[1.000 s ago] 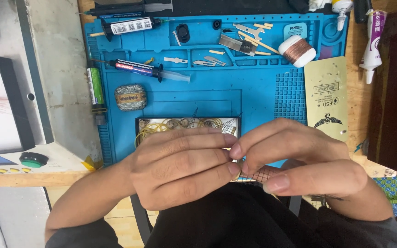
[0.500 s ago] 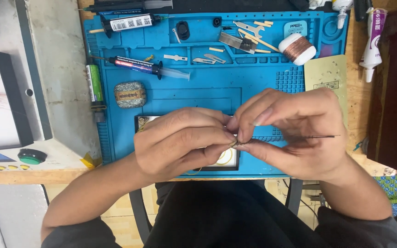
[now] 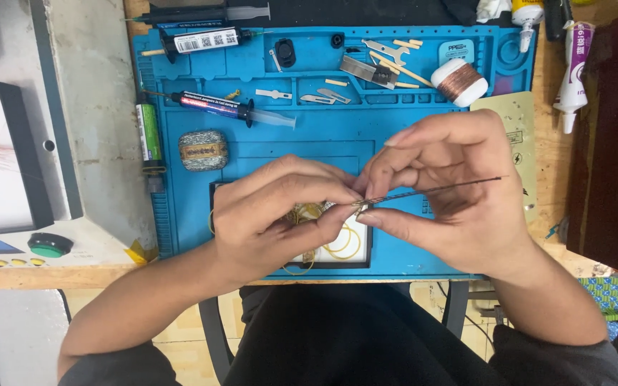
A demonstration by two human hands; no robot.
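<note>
Two hands (image 3: pixel 280 214) (image 3: pixel 452 193) pinch one thin braided wire (image 3: pixel 438 190)

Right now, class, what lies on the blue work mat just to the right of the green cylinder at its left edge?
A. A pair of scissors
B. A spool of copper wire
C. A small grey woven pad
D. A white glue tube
C: the small grey woven pad sits on the blue work mat beside the green cylinder; the spool of copper wire lies far off, toward the mat's upper right.
</note>
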